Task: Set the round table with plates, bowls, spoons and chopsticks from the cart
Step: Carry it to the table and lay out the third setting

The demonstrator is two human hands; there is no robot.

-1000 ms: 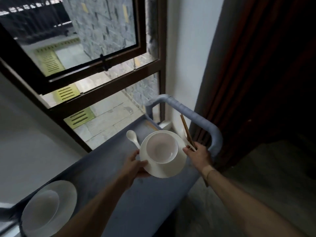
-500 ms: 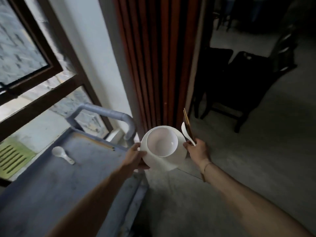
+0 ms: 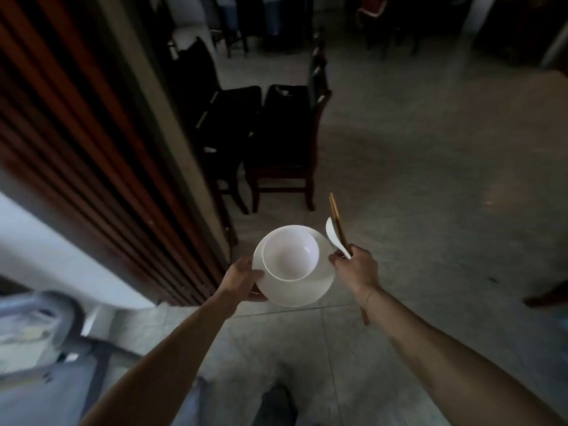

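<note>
I saw left hand (image 3: 242,279) clamped on plate (image 3: 295,290) carrying bowl (image 3: 290,256) | right hand (image 3: 356,269) closed around spoon (image 3: 333,236) and chopsticks (image 3: 338,222), long axes pointing ahead | worktop unseen, cart (image 3: 37,327) at rear-left.

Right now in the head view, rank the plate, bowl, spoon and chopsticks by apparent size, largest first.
1. plate, widest
2. bowl, sitting on it
3. chopsticks, long but thin, partly hidden by the right hand
4. spoon
The left hand holds the plate. All sit similarly near the camera.
</note>
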